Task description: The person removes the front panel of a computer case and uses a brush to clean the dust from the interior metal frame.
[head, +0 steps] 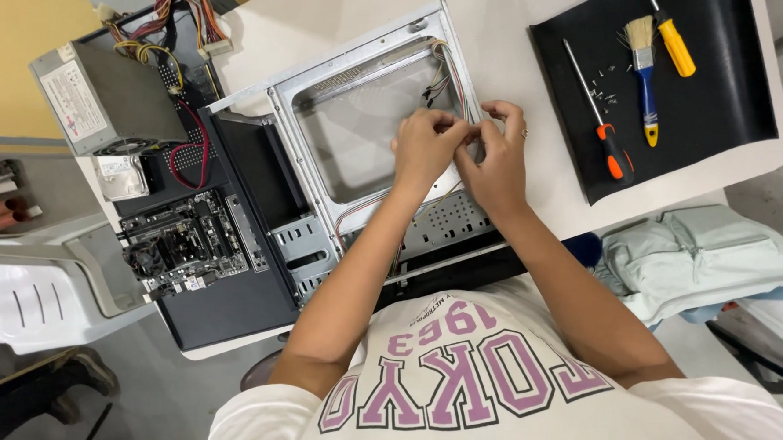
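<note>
Both forearms reach over the bare metal computer case (369,122) lying open-side up. Left hand (425,147) and right hand (497,159) meet at its right edge, fingertips pinched together on thin coloured wires (444,68), seemingly for fine handling.

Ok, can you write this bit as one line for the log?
left hand: pinching wires over case | right hand: same spot, touching left | mat: screwdrivers, brush, screws | motherboard: beside case

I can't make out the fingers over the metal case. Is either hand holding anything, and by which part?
Both hands, left hand and right hand, pinch together at the computer case frame's edge, near its thin wires. What they grip cannot be told.
</note>
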